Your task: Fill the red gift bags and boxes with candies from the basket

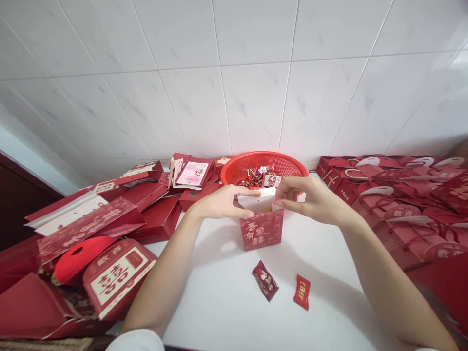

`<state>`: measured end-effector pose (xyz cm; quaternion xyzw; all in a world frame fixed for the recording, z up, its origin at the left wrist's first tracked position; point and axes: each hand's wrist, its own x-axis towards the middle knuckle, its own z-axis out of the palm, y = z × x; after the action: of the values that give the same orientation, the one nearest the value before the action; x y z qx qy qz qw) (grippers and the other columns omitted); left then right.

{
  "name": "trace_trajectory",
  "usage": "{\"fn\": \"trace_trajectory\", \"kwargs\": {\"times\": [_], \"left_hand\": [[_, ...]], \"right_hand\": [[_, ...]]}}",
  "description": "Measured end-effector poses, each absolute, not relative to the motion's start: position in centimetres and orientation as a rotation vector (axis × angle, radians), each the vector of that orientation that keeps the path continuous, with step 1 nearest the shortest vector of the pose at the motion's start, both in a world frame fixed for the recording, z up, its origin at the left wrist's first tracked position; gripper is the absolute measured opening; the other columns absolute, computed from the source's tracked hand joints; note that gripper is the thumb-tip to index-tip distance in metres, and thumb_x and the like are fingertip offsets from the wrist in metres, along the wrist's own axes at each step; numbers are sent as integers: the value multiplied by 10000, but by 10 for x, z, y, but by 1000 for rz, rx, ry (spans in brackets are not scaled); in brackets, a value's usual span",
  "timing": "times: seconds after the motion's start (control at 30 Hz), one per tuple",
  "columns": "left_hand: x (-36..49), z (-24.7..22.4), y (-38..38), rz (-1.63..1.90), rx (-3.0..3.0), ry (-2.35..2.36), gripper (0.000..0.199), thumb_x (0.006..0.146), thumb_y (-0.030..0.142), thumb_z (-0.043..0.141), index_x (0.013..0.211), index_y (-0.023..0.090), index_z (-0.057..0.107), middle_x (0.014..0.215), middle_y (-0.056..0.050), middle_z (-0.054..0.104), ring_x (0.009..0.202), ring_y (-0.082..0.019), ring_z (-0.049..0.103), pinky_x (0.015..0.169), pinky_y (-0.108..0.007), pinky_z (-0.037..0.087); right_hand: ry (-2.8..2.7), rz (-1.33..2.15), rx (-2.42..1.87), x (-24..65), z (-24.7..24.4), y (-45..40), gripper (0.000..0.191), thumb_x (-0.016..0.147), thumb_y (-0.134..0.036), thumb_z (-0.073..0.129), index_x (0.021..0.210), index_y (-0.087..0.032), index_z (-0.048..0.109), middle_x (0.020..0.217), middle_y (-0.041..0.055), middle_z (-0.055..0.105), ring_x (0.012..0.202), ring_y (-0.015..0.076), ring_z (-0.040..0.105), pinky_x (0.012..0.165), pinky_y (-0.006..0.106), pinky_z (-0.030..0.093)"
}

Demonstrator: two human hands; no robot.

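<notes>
A red box (261,231) with white characters stands upright on the white table (226,297), its top open. My left hand (226,201) is at the box's left top edge, thumb and fingers spread around the rim. At the right top corner, my right hand (303,197) pinches a side flap between thumb and fingers. Nearer to me lie two wrapped candies, one dark red (265,281) and one bright red (302,292). Right behind the box is a red plastic basket (292,165) holding many wrapped candies.
Red flat and folded boxes (91,224) are piled on the left. Rows of closed red boxes with handles (395,204) fill the right side. A white tiled wall (256,97) rises behind the table.
</notes>
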<state>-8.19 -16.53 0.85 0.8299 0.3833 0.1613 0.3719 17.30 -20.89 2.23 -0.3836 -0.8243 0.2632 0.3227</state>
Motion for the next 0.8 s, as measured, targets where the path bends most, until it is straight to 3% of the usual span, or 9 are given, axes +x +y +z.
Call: {"fn": "trace_trajectory", "kwargs": {"times": [0.1,0.23,0.43,0.53,0.7,0.8], "left_hand": [[-82,10,-165,384,2149,980,643,729,410,766,1340,260,636,1415,-63,602,1214,-301,608,967,-361,514],[-82,12,-166,363,2207,1007,630,753,450,752,1345,273,630,1430,-42,591,1275,-293,569,1048,-363,465],[-82,12,-167,340,2226,1006,650,764,470,740,1364,259,611,1431,-47,590,1269,-279,576,1040,-352,464],[-81,13,-167,356,2233,1021,664,753,481,744,1363,255,612,1422,-53,597,1280,-286,567,1043,-357,458],[-81,13,-168,354,2234,998,652,762,458,734,1367,249,610,1409,-52,608,1253,-286,586,1016,-350,474],[-82,12,-167,356,2237,984,628,774,441,729,1363,257,613,1421,-48,598,1226,-272,603,1000,-335,484]], "right_hand": [[-2494,799,-1051,176,22,-233,92,840,-162,606,895,-185,676,829,26,674,710,145,596,634,252,432],[-3065,791,-1255,167,-9,-265,351,719,-99,702,1059,-187,690,944,70,676,761,199,621,581,266,338],[-3195,651,-1373,161,-60,-280,202,801,-32,535,887,-151,673,936,101,656,768,208,620,588,281,273],[-3073,752,-1325,162,-59,-273,108,842,-93,563,811,-162,641,863,68,637,732,187,594,605,277,289],[-2802,875,-1139,142,-57,-267,38,864,-177,641,899,-185,655,1105,61,601,769,140,576,641,252,333],[-2847,883,-1048,125,-72,-267,54,826,-197,697,827,-176,647,1036,51,612,777,143,555,631,248,317]]}}
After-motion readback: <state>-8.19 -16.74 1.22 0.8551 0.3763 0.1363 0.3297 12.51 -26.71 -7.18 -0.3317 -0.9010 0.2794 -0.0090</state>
